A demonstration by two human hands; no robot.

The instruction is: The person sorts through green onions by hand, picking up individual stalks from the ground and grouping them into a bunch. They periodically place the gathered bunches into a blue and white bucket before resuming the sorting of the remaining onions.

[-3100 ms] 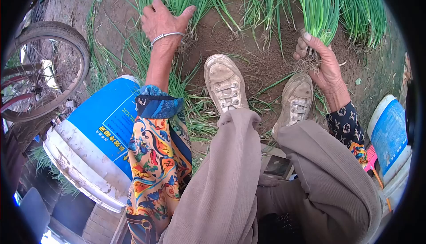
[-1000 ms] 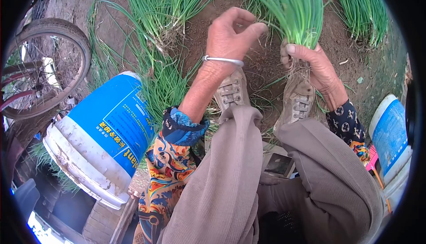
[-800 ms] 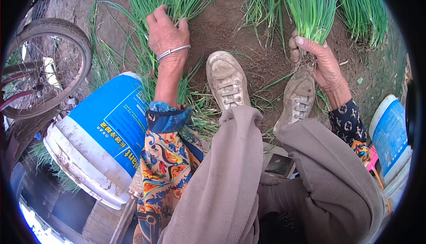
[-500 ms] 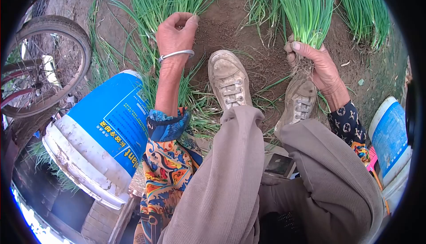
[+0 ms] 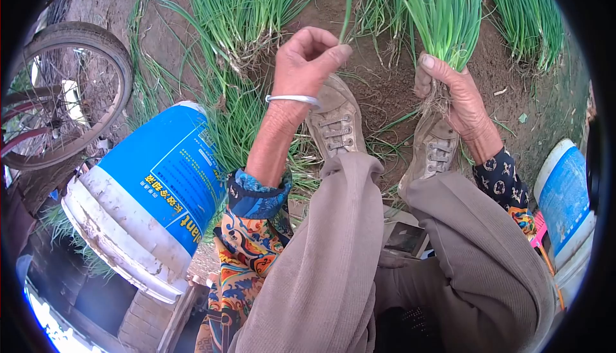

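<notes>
Between the thumb and fingers of my left hand (image 5: 309, 63) is pinched a single green onion stalk (image 5: 348, 8), its leaf pointing up and away. My right hand (image 5: 461, 96) grips a thick bunch of green onions (image 5: 443, 23) near its base, with pale roots hanging below the fingers. Just beyond my left hand lies a loose pile of green onions (image 5: 247, 16), roots toward me. Another bundle of green onions (image 5: 529, 19) rests on the soil at the far right.
My two dusty shoes (image 5: 333, 119) stand on the soil. At left are a blue and white bucket (image 5: 160, 173) and a bicycle wheel (image 5: 122, 64). A second blue and white bucket (image 5: 564, 193) stands at right. Loose stalks (image 5: 385, 26) lie scattered ahead.
My left hand has moved right from the pile, toward the bunch, and now carries one stalk. My right hand still holds its bunch in nearly the same place.
</notes>
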